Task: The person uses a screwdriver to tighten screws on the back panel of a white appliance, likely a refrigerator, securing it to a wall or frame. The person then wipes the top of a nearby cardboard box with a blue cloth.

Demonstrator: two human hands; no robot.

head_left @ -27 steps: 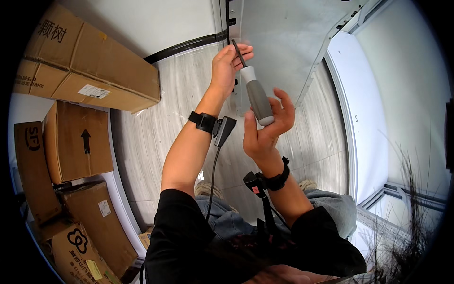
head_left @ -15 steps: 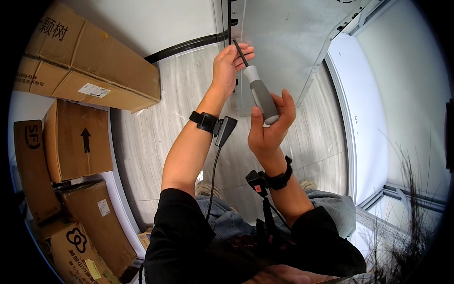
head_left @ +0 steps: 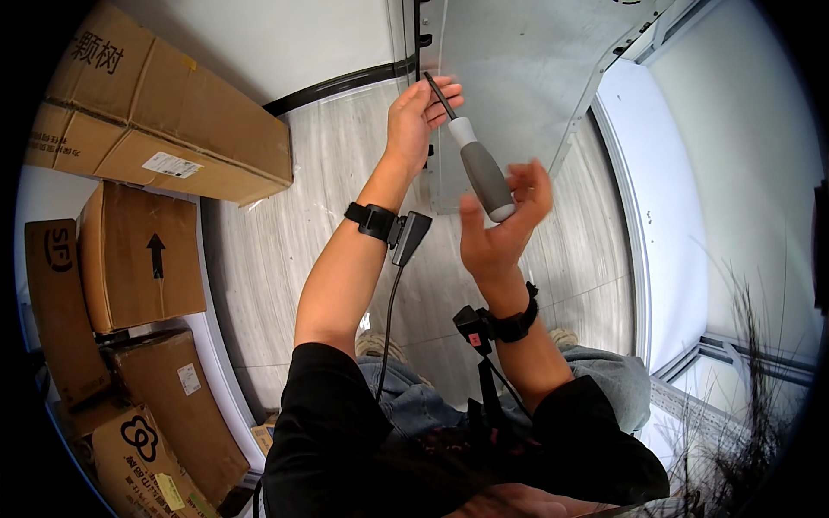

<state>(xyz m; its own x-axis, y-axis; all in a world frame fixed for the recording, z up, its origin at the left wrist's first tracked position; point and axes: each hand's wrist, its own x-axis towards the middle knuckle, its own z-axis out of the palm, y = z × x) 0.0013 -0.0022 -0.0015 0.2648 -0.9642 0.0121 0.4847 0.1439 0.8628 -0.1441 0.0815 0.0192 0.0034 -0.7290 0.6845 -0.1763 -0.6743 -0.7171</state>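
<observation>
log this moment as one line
left hand: at screwdriver shaft | right hand: open around handle end, contact unclear | metal panel: beyond hands

Left of the left hand [head_left: 410,125], a long carton [head_left: 211,116] bore large black characters [head_left: 97,53], smaller ones [head_left: 59,143] and a white label [head_left: 171,165]. Farther left and lower, one boxy carton [head_left: 181,289] showed a black arrow [head_left: 156,256], a narrow carton [head_left: 65,337] dark lettering [head_left: 59,248], another carton [head_left: 190,423] a smaller white label [head_left: 188,378], and the lowest carton [head_left: 108,449] a looped emblem [head_left: 140,438], printed characters [head_left: 138,486] and a yellow label [head_left: 169,491]. Below the right hand [head_left: 501,235], a wrist device [head_left: 466,320] bore a red label [head_left: 474,340].
</observation>
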